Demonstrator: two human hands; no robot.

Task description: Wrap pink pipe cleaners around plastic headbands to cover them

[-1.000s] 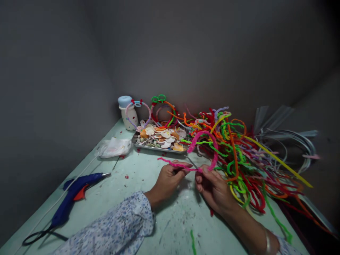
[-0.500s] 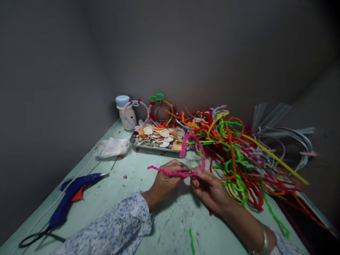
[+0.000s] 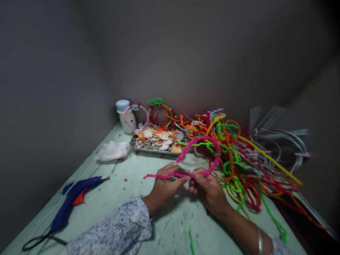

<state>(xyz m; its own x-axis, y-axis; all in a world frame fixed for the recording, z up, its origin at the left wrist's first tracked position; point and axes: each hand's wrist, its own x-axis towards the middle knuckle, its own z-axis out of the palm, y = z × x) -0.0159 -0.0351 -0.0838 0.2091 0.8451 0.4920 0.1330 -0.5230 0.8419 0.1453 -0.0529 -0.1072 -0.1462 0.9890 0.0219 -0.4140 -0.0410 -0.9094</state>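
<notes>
Over the middle of the table, my left hand [image 3: 170, 184] pinches a pink pipe cleaner [image 3: 155, 175], whose loose end sticks out to the left past the knuckles. My right hand [image 3: 209, 189] is closed on a headband [image 3: 216, 147] covered in the same fuzzy pink. The band arcs up and over to the left, its free tip pointing down toward the tray. Both hands' fingertips almost meet where the pipe cleaner joins the covered band. A thin grey edge shows just above the left fingers; the rest of it is hidden by the hand.
A metal tray [image 3: 159, 152] of shells stands behind, with finished headbands [image 3: 136, 106] and a blue-lidded jar [image 3: 127, 118]. Tangled pipe cleaners [image 3: 239, 170] spread at right, beside bare bands [image 3: 289, 136]. At left lie a blue glue gun [image 3: 71, 202], its cord and a plastic packet [image 3: 114, 150].
The pink-covered band has turned in my right hand, showing a wider arc farther right. My fingers have drawn closer together, and less of the grey strip between them shows.
</notes>
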